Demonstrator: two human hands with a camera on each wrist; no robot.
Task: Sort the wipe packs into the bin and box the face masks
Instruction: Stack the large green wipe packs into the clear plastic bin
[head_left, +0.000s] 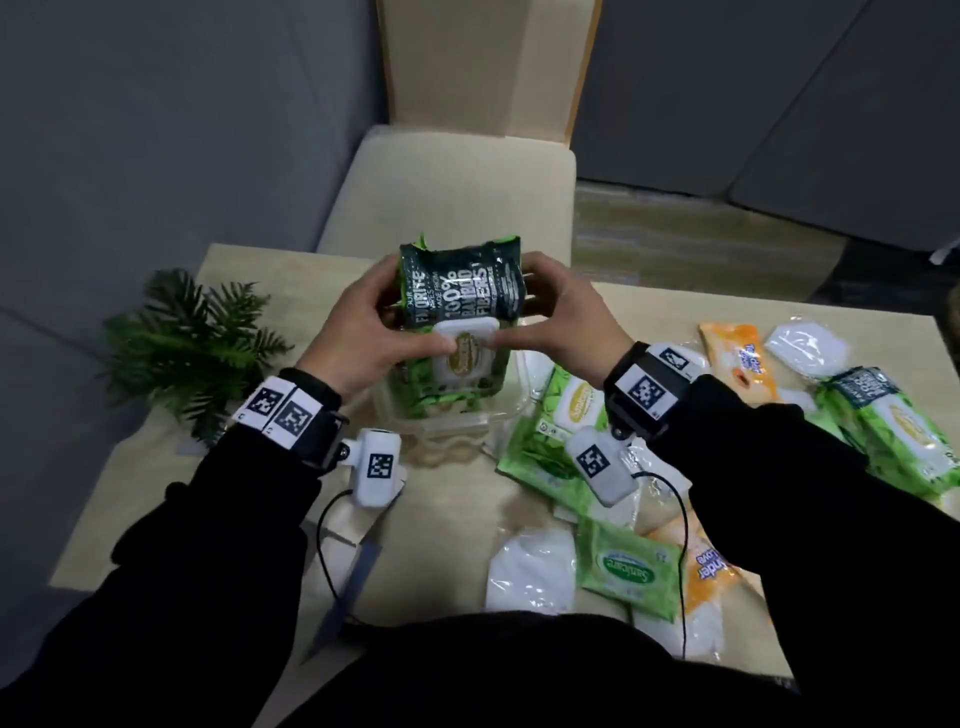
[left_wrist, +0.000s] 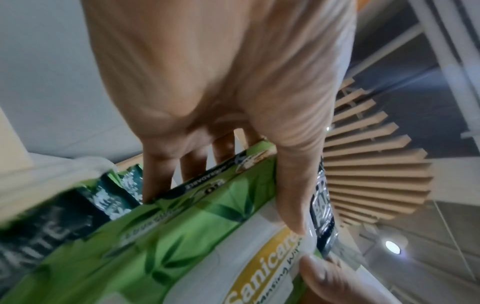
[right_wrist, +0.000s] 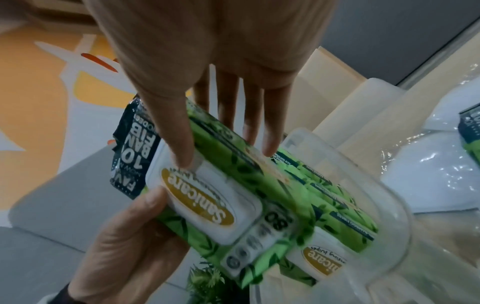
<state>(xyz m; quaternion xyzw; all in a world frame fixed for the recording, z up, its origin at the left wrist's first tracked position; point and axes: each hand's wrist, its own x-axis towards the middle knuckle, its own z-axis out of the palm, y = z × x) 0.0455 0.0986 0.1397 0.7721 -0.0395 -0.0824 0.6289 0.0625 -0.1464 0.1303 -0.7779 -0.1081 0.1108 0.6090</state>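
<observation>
Both hands, left (head_left: 358, 338) and right (head_left: 561, 322), clamp one wipe pack (head_left: 457, 317) by its sides, thumbs on the lid, standing it on end to slot into the clear bin (right_wrist: 389, 197) beside packs already inside.

A light wooden table (head_left: 156, 467) stands before a cream upholstered chair (head_left: 457, 176) with a pale wood back. Grey panel walls (head_left: 156, 130) surround them, and a potted fern (head_left: 197, 343) sits at the table's left edge.
</observation>
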